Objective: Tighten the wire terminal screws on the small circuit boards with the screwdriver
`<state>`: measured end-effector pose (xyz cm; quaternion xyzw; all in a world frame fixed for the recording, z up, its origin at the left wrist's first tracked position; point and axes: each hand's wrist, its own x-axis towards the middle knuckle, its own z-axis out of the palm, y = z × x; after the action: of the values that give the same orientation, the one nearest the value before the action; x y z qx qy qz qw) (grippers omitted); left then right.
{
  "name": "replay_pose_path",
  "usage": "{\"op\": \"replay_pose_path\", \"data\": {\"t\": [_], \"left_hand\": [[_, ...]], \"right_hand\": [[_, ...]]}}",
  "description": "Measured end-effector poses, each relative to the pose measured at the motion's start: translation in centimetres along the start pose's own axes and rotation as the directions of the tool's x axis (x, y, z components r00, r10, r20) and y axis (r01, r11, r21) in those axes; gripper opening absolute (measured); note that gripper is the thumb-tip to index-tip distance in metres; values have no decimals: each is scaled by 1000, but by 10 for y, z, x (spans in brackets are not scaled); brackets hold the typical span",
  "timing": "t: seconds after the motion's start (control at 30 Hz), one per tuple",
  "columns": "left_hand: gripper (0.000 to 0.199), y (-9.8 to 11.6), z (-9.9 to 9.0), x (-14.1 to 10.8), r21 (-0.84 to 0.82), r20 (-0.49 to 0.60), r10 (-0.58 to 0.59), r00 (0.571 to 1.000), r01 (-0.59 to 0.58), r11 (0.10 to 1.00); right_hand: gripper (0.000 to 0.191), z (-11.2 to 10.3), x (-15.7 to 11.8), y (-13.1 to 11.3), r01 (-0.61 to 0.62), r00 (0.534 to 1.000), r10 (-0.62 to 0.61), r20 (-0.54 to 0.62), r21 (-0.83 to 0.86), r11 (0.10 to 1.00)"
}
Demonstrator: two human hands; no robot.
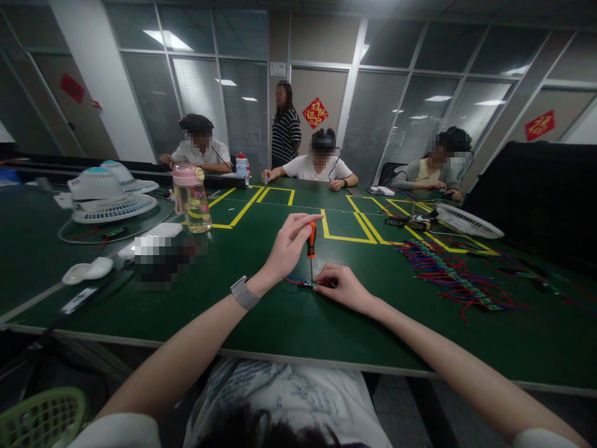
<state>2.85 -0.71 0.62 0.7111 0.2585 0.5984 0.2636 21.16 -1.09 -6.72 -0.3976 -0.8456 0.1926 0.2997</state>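
An orange and black screwdriver (311,241) stands upright over the green table, its handle held near the top by my left hand (290,246), which wears a grey watch. The tip of its shaft meets a small circuit board (305,284) lying on the table. My right hand (344,287) rests on the table, its thumb and fingers pinched on the board's right end. A red and blue wire pair runs out from the board's left side.
Many boards with red and blue wires (457,277) lie to the right. A pink-lidded bottle (192,199) and white fans (109,193) stand left. Yellow tape marks the green table (261,323). Several people are across it. A green basket (44,417) is at lower left.
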Motion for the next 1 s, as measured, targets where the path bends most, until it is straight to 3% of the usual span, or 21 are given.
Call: {"op": "replay_pose_path", "data": {"t": [0.17, 0.37, 0.6, 0.83, 1.0], "left_hand": [[27, 2, 2, 0, -223, 61, -87, 994, 99, 970], [17, 2, 1, -1, -16, -51, -7, 999, 6, 1000], [31, 0, 2, 0, -178, 51, -68, 996, 76, 981], [21, -1, 0, -1, 19, -54, -16, 998, 17, 1000], [31, 1, 1, 1, -116, 17, -47, 999, 48, 992]], "right_hand": [[11, 0, 0, -2, 3, 1000, -3, -1, -7, 1000], [11, -1, 0, 0, -6, 1000, 6, -6, -12, 1000], [11, -2, -1, 1, 1, 1000, -1, -7, -12, 1000], [11, -1, -1, 3, 10, 1000, -10, -18, -7, 1000], [11, -1, -1, 2, 2, 1000, -2, -13, -8, 1000]]}}
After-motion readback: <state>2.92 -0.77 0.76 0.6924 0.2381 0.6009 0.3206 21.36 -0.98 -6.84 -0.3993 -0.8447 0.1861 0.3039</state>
